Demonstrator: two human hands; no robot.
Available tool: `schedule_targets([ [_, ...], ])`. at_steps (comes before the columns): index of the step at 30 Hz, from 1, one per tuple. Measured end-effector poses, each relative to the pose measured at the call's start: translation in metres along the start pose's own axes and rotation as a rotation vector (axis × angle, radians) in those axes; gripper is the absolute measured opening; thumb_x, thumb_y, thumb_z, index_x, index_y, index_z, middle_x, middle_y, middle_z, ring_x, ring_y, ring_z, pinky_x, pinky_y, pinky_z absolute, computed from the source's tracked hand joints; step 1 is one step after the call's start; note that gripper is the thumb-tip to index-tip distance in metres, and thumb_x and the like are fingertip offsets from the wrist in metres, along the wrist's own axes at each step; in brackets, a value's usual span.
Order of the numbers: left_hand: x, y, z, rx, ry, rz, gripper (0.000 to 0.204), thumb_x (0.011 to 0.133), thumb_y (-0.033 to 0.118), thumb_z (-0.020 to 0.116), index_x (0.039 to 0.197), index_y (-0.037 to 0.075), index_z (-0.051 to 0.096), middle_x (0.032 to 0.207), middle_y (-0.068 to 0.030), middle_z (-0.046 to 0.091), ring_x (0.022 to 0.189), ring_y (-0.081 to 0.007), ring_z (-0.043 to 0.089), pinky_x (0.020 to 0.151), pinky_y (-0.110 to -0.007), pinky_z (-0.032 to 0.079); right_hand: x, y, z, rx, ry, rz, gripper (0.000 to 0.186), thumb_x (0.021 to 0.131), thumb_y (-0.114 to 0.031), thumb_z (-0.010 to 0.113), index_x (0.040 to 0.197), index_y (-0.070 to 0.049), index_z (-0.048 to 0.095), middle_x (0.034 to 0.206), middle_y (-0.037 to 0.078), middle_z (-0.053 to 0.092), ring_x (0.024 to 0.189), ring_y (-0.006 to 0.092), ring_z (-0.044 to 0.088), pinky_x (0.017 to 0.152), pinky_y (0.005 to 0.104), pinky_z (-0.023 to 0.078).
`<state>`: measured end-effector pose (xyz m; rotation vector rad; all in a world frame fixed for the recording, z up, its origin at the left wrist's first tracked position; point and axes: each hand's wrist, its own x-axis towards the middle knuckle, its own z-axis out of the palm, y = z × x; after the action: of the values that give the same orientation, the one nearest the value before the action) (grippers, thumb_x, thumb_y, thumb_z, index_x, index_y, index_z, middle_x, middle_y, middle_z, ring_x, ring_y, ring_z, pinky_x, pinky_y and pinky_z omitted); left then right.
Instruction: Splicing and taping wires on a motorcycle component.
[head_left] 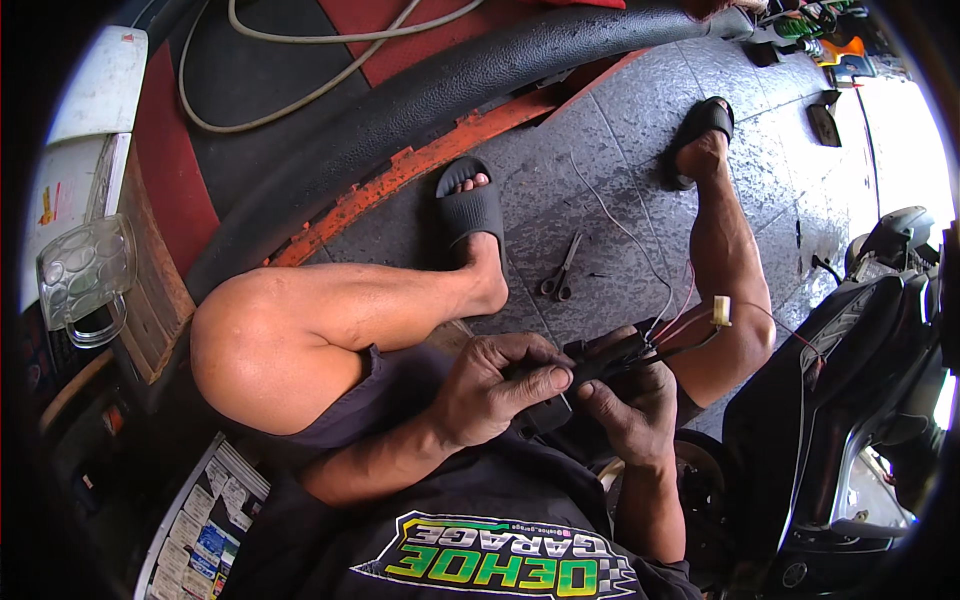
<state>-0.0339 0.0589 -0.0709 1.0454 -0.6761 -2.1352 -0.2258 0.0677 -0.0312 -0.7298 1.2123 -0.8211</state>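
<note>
My left hand (500, 395) is closed, thumb and fingers pinched on a dark part (590, 360) in front of my lap. My right hand (635, 410) grips the same part, its thumb bent against it and its fingers partly hidden behind it. Thin wires come out of the part beside my right hand, among them a black lead to a cream connector (721, 310) and a long pale wire (628, 240) trailing over the floor. Black-handled scissors (558, 280) lie on the grey tiles between my feet.
An orange-railed platform (400, 160) with a padded black edge and a looped hose (300, 120) lies ahead. A dark motorcycle (790, 420) stands close on my right. At left are a glass mug (85, 265) and a wooden box (160, 320). Tools (840, 55) lie far right.
</note>
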Motion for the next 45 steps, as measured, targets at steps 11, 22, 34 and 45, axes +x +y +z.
schedule_targets([
  [11, -0.003, -0.011, 0.006, -0.304, 0.066, -0.089, 0.035, 0.088, 0.012, 0.068, 0.116, 0.003, 0.051, 0.094, -0.0005, 0.063, 0.082, -0.0047, 0.055, 0.074, -0.02, 0.045, 0.002, -0.002, -0.002, 0.04, -0.068, -0.033, 0.027, 0.084, 0.009, 0.068, 0.109, 0.004, 0.059, 0.105, 0.007, 0.06, 0.101, 0.0142, 0.059, 0.092, 0.03, 0.047],
  [22, 0.0, -0.012, 0.007, -0.301, 0.022, -0.187, 0.044, 0.09, 0.017, 0.054, 0.129, -0.004, 0.05, 0.113, -0.0088, 0.064, 0.107, -0.011, 0.058, 0.095, -0.027, 0.045, 0.003, 0.016, -0.01, 0.083, -0.108, -0.14, 0.036, 0.079, 0.007, 0.071, 0.112, 0.0, 0.058, 0.109, 0.01, 0.058, 0.106, 0.0201, 0.057, 0.094, 0.0356, 0.045],
  [34, -0.003, -0.016, 0.01, 0.046, -0.013, -0.063, 0.032, 0.1, 0.015, 0.058, 0.126, -0.003, 0.053, 0.11, -0.0051, 0.062, 0.102, -0.0096, 0.058, 0.092, -0.026, 0.047, -0.005, 0.002, -0.003, -0.017, -0.065, -0.111, 0.035, 0.079, 0.008, 0.07, 0.109, 0.001, 0.056, 0.107, 0.01, 0.058, 0.102, 0.0176, 0.058, 0.09, 0.033, 0.047],
  [45, -0.006, -0.025, 0.017, 0.031, 0.121, 0.027, 0.044, 0.094, 0.022, 0.066, 0.127, -0.001, 0.049, 0.103, -0.0059, 0.06, 0.098, -0.0128, 0.058, 0.089, -0.028, 0.047, -0.016, -0.013, 0.013, -0.143, 0.122, -0.042, 0.031, 0.082, 0.011, 0.07, 0.107, 0.001, 0.056, 0.097, 0.007, 0.065, 0.089, 0.0117, 0.063, 0.078, 0.0246, 0.051],
])
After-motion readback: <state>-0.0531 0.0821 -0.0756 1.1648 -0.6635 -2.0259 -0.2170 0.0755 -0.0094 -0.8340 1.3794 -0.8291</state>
